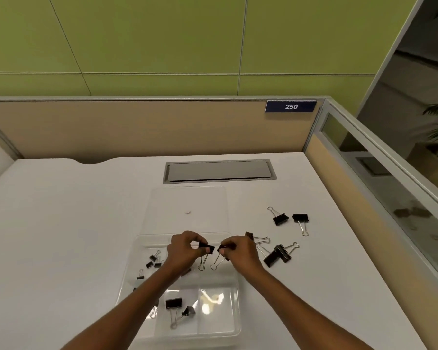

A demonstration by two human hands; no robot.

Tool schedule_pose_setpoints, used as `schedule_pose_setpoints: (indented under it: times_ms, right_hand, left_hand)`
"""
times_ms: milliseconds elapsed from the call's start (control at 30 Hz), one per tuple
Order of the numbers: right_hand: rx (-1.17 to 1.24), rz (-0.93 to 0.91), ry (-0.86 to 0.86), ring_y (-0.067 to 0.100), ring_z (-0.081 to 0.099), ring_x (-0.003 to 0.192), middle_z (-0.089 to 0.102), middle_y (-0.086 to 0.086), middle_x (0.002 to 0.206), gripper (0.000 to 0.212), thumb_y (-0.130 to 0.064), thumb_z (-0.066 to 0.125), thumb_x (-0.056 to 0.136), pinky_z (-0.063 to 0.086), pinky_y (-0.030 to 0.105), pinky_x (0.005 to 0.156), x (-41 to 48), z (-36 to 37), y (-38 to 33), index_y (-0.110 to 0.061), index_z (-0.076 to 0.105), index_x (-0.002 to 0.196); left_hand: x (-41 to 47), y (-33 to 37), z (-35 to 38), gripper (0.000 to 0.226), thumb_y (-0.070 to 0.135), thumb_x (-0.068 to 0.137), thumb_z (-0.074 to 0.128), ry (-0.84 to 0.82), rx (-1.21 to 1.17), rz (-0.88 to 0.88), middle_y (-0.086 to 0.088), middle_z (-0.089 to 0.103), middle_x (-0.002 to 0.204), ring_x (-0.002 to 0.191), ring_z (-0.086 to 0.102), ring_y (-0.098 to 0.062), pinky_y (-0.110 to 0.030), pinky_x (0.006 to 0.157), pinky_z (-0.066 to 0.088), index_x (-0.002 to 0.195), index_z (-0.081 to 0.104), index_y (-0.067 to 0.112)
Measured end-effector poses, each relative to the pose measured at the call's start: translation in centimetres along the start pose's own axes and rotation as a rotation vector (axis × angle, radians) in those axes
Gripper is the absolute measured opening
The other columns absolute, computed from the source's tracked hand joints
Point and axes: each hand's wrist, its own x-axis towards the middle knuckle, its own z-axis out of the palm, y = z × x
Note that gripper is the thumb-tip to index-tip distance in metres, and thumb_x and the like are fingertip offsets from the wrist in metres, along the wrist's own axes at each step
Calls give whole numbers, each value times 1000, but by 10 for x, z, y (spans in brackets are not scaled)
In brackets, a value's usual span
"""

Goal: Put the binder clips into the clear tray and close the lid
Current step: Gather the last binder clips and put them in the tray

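Pinching a black clip (207,248) between left fingers (193,238) and thumb, wire loops hanging straight down. Pinching a second clip (222,249) the same way in right fingers (230,245), loops slanting down and to the left. Holding both up side by side, black bodies almost meeting, with left hand (185,251) and right hand (241,254) curled and close together above the far middle of the tray (236,309). Cannot tell whether the two clips touch.

Lying open on the desk (61,223), with the clear lid (187,200) folded back flat beyond the tray. Divided into compartments. Inside: small clips (153,260) clustered in the far left compartment; a lone clip (140,275) by the left wall, close to the left forearm; a wide clip (173,303) and a grey clip (189,311) in a near compartment, wire loops crossing.

Out on the desk, right of the tray: a brown clip (249,234) just behind the right hand, big clips (278,253) lying together a little further right, and a far pair (280,219) well apart from the rest, side by side, loops pointing opposite ways.

Beyond the lid, a grey hatch (219,171) set into the desk. Behind that, a tan partition (137,127) with a blue sign (290,106) reading 250.
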Motion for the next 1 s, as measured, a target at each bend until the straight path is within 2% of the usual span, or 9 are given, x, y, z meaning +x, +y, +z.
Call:
schedule_pose_setpoints:
  times_ms: [100,200,367,500,567,667,800,867,1000]
  right_hand:
    - [8,-20,-40,13,67,71,69,-4,74,13,-13,76,74,54,28,74,-5,15,-6,-19,73,86]
    - [5,-32,-64,11,67,73,71,-1,81,21,-14,78,73,54,24,75,-10,27,-10,-15,74,93]
    - [-1,-81,-125,-3,60,75,69,-2,83,26,-13,80,72,43,3,62,-19,43,-16,-12,73,97]
    - [-37,-119,-192,-3,61,74,67,-8,74,25,-14,79,71,42,2,62,-26,52,-18,-15,74,95]
    - [-62,-142,-208,-1,62,77,67,-9,73,26,-15,79,71,42,4,67,-28,56,-19,-16,74,96]
    - [-87,-158,-221,5,65,82,70,-5,75,25,-15,79,69,50,16,74,-33,62,-20,-17,74,94]
    - [-154,-171,-237,1,58,83,63,-14,71,25,-18,80,68,52,29,81,-40,71,-21,-21,75,92]
    - [-205,-181,-227,2,52,89,54,-20,73,27,-22,80,69,48,31,86,-43,74,-22,-23,74,96]
    - [-266,-187,-194,11,51,100,43,-22,82,29,-28,79,72,43,35,95,-47,82,-22,-28,72,100]
  left_hand:
    - [-12,-10,-14,24,49,50,72,56,-4,21,16,65,87,85,60,-5,-43,82,48,70,69,36]
    - [-23,-23,-25,19,47,53,73,71,45,27,22,61,97,101,53,-5,-41,88,35,71,69,41]
    - [-40,-44,-33,16,45,62,79,79,183,1,30,48,115,115,29,-7,-35,86,18,74,68,43]
    - [-56,-61,-31,29,45,64,79,102,191,2,44,44,105,119,23,-6,-34,89,15,90,68,37]
    - [-62,-69,-28,26,46,64,78,92,237,24,46,39,108,123,20,-8,-34,90,14,87,69,38]
    - [-69,-79,-25,25,46,65,76,61,303,49,49,33,109,129,18,-14,-33,91,13,87,69,37]
    - [-72,-93,-24,27,58,66,63,31,475,115,23,27,146,140,7,-25,-43,102,13,81,72,37]
    - [-73,-100,-25,32,59,67,62,36,517,146,15,24,150,141,6,-28,-45,102,14,88,72,37]
    - [-71,-104,-30,20,50,72,67,83,533,162,12,31,149,141,10,-26,-41,98,15,90,70,42]
